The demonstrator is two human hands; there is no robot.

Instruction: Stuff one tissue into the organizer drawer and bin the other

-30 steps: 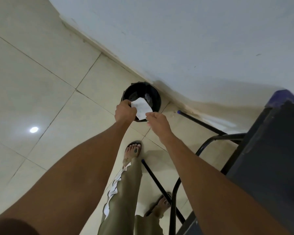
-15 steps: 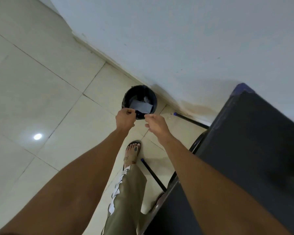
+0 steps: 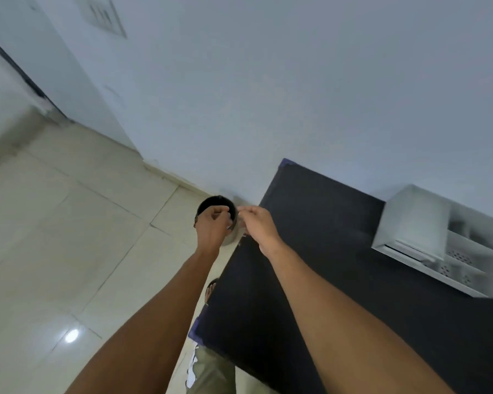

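A small black bin (image 3: 211,202) stands on the tiled floor against the wall, left of the black table (image 3: 339,265). My left hand (image 3: 212,226) hovers over the bin and covers most of its mouth, fingers loosely curled with nothing in them. My right hand (image 3: 258,223) is just right of the bin at the table's corner, fingers pinched together and holding nothing. No tissue shows; the bin's inside is hidden by my left hand. A white organizer (image 3: 439,240) with perforated drawers sits at the table's right side.
The white wall runs behind the bin and table. Pale floor tiles (image 3: 69,237) spread to the left. My leg and foot (image 3: 211,288) show below the table's left edge. A doorway edge is at the far left.
The tissue left my hands and dropped into the bin. My view has since lifted up and right, so the table top and organizer came into sight; both hands stay over the bin.
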